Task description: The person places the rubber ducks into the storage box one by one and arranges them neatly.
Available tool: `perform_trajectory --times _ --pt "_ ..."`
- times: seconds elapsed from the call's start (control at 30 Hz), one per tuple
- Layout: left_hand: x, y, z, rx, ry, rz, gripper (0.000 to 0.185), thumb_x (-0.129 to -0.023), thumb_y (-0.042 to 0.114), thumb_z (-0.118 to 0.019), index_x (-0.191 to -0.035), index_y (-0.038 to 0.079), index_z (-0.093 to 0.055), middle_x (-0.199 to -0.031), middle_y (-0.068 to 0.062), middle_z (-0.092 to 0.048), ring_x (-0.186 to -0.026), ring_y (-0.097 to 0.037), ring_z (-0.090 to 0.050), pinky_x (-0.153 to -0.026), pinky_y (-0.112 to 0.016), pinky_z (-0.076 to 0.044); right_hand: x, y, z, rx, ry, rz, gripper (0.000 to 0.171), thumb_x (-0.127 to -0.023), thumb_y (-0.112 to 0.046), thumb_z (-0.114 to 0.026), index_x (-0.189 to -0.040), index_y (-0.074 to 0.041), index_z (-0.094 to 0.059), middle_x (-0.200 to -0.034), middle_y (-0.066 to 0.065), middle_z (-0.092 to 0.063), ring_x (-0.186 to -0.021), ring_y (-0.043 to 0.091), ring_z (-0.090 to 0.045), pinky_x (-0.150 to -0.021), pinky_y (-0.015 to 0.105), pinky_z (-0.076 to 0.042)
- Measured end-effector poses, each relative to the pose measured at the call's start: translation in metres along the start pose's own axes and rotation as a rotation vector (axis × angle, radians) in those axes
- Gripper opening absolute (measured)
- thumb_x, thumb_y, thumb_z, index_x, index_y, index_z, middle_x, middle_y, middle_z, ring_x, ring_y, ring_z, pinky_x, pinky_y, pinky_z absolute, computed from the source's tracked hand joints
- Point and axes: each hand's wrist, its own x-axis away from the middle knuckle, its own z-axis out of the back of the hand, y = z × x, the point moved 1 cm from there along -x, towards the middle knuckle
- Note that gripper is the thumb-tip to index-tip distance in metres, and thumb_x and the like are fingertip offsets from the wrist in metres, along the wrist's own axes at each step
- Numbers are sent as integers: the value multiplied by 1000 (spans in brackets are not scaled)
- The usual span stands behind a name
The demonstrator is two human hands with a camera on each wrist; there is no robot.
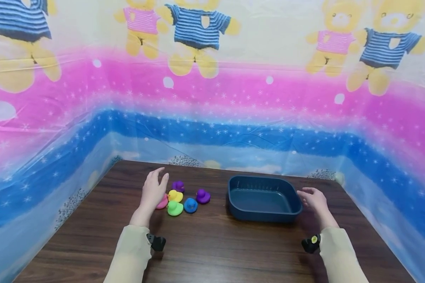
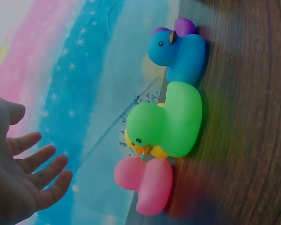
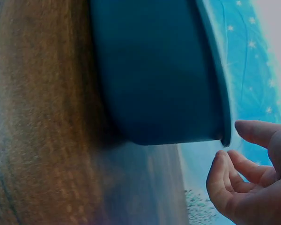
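Several rubber ducks sit in a loose group on the table: a pink duck (image 2: 152,183), a green duck (image 1: 175,208), a blue duck (image 1: 190,205), a yellow duck (image 1: 175,195) and two purple ducks, one at the back (image 1: 178,186) and one to the right (image 1: 203,196). My left hand (image 1: 153,192) hovers just left of them, fingers spread and holding nothing; in the head view it partly covers the pink duck. Beside the right end of a dark blue plastic basin (image 1: 265,216), my right hand (image 1: 315,201) has its fingers loosely bent, thumb apart, near the rim.
The brown wooden table (image 1: 205,251) is bordered at the back and sides by a printed cloth (image 1: 212,98) with bears and snowflakes. Small black cameras are strapped at the left wrist (image 1: 157,242) and the right wrist (image 1: 310,243).
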Motion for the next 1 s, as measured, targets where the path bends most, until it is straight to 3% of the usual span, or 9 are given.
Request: perform_trajectory --times 0.27,0.47,0.57,0.7,0.8,1.0 --pt "1 -11 5 89 -50 70 49 -106 29 -38 -145 -1 -40 -148 -27 -37 -137 -46 -33 -113 -60 -27 -9 16 0 -77 -191 -11 63 -103 -29 -49 -148 11 -28 -151 35 -28 -137 47 -36 -109 53 -39" --pt "3 -20 8 147 -78 117 49 -106 31 -38 -144 0 -40 -149 -27 -37 -140 -44 -30 -115 -58 -26 -10 17 0 -131 -246 -26 63 -103 -26 -48 -150 9 -25 -154 34 -23 -140 48 -30 -112 55 -34" --pt "3 -23 10 173 -84 134 50 -106 31 -39 -145 0 -40 -150 -26 -37 -141 -42 -31 -115 -57 -27 -10 16 0 -136 -236 -28 63 -102 -26 -49 -150 9 -27 -153 34 -25 -135 46 -35 -108 51 -41" --pt "3 -27 11 187 -91 158 50 -106 33 -38 -145 1 -39 -151 -25 -36 -142 -41 -30 -116 -56 -26 -10 18 -1 -129 -232 -22 62 -101 -27 -53 -149 7 -31 -150 31 -33 -121 33 -51 -96 38 -52" --pt "2 -29 13 187 -90 168 50 -106 34 -37 -146 2 -39 -152 -24 -35 -143 -41 -28 -117 -56 -24 -10 18 -4 -131 -230 -19 63 -100 -27 -56 -148 6 -34 -146 29 -40 -109 22 -57 -87 31 -54" --pt "4 -30 17 188 -86 179 52 -106 34 -37 -146 1 -38 -152 -25 -34 -143 -42 -27 -117 -56 -24 -5 16 -10 -158 -234 3 61 -99 -26 -58 -146 7 -37 -126 17 -60 -96 9 -62 -85 29 -56"
